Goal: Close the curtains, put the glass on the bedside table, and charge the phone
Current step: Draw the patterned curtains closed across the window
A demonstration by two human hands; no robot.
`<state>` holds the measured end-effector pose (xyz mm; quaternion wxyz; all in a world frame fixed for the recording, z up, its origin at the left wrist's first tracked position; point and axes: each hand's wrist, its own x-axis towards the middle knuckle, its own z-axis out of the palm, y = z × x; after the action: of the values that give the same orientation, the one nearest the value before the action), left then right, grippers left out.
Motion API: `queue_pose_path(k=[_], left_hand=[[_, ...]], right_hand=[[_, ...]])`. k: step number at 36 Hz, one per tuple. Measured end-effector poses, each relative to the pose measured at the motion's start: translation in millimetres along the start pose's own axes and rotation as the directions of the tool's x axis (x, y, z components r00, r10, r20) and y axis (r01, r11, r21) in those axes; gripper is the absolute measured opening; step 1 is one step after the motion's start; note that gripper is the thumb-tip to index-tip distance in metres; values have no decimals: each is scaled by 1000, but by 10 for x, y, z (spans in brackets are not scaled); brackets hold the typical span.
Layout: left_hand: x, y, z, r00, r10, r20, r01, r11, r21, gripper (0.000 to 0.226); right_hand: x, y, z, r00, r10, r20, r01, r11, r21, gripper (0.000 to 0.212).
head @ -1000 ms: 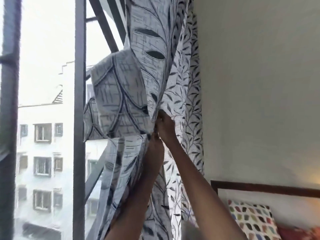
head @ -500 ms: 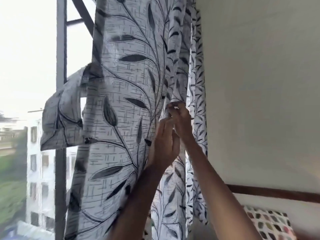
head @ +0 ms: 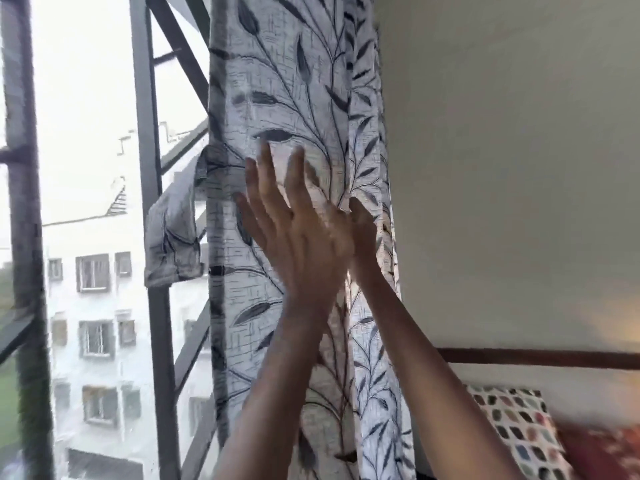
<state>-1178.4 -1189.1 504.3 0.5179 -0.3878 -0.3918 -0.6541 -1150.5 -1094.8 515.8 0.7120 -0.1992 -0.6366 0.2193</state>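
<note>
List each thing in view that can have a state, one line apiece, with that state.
curtain: bunched in a narrow column by the wall, not drawn across.
curtain flap: sticking out loose to the left, folded over.
window: mostly uncovered, daylight coming through.
left hand: fingers straight and spread before the curtain, blurred.
right hand: at a curtain fold, largely hidden behind the left hand; grip unclear.
pillow: lying at lower right, untouched.

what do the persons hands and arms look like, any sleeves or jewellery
Two bare hands, no gloves. The left hand shows no ring, and its wrist no watch or bracelet, though it is motion-blurred. The right hand is mostly hidden behind it, so rings there cannot be ruled out. Both forearms are uncovered down to the frame's bottom edge; no sleeve shows.
</note>
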Motion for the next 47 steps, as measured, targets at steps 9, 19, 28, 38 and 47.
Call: queue_pose_path(k=[9, 19, 28, 38, 47], left_hand=[[265, -227, -439, 891, -338, 303, 337, 940, 57, 73], [292, -269, -640, 714, -469, 520, 571, 819, -47, 64], [197, -348, -766, 609, -439, 661, 623, 780, -56, 57], [226, -450, -599, 515, -558, 651, 762, 645, -50, 60], [262, -410, -576, 500, -513, 698, 812, 558, -171, 38]], right_hand=[[-267, -627, -141, 958, -178, -226, 161, 983, -92, 46], [-656, -1256, -122, 997, -44, -71, 44, 999, -5, 43], [-759, -1235, -159, 997, 68, 39, -55, 958, -283, 22], [-714, -1247, -333, 993, 112, 47, -98, 967, -235, 22], [-776, -1287, -375, 984, 160, 80, -144, 974, -176, 38]])
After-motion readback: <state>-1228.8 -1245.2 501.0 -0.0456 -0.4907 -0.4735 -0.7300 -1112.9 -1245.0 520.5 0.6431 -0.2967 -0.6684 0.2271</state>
